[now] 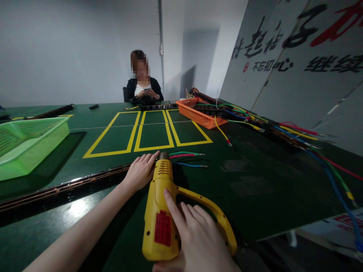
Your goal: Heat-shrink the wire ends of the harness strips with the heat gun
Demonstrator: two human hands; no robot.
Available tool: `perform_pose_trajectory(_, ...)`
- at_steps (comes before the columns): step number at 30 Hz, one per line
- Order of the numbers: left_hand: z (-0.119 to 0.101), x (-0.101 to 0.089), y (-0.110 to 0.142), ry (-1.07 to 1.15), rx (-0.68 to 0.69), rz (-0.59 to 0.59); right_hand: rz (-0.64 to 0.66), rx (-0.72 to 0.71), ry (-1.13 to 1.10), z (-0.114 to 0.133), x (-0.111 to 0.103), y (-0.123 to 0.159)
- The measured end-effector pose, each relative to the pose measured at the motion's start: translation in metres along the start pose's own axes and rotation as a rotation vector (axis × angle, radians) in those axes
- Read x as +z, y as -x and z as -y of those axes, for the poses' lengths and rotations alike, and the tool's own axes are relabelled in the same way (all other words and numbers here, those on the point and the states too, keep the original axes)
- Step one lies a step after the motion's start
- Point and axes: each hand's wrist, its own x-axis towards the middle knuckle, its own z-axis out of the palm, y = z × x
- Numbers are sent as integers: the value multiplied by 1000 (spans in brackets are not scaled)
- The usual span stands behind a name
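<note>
My right hand [195, 236] is wrapped round the grip of a yellow heat gun [160, 209], index finger laid along its body. The gun's nozzle points away from me at the ends of red, green and blue wires [187, 158] lying on the green table [255, 181]. My left hand [141, 170] rests palm down with fingers together on the end of a long dark strip [70, 187] that runs off to the left, right beside the nozzle.
A green basket [28, 143] stands at the left. An orange basket [198, 113] and a bundle of coloured cables [297, 136] lie at the right. Yellow taped rectangles [150, 132] mark the table's middle. A person sits at the far end. The table's edge is at the right front.
</note>
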Motion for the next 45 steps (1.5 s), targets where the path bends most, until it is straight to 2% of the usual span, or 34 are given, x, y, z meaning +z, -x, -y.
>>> perform_pose_trajectory(8, 2, 5, 1, 17, 11, -39, -44, 1, -40, -15, -2, 8)
perform_pose_trajectory(13, 4, 5, 0, 23, 23, -44, -69, 82, -21, -28, -8, 12)
perform_pose_trajectory(22, 5, 6, 0, 66, 31, -50, -136, 201, 94, -67, -20, 25)
perform_pose_trajectory(26, 5, 6, 0, 68, 34, -44, -166, 249, 143, -74, -24, 31)
perform_pose_trajectory(30, 4, 7, 0, 61, 24, -44, -207, 301, 186, -76, -24, 33)
perform_pose_trajectory(36, 4, 7, -1, 79, 8, -46, -214, 245, 170, -73, -19, 32)
perform_pose_trajectory(42, 4, 9, -2, 71, 3, -62, -231, 191, 94, -47, -11, 26)
perform_pose_trajectory(45, 3, 9, -2, 55, 6, -62, -153, 165, 30, -30, -9, 18)
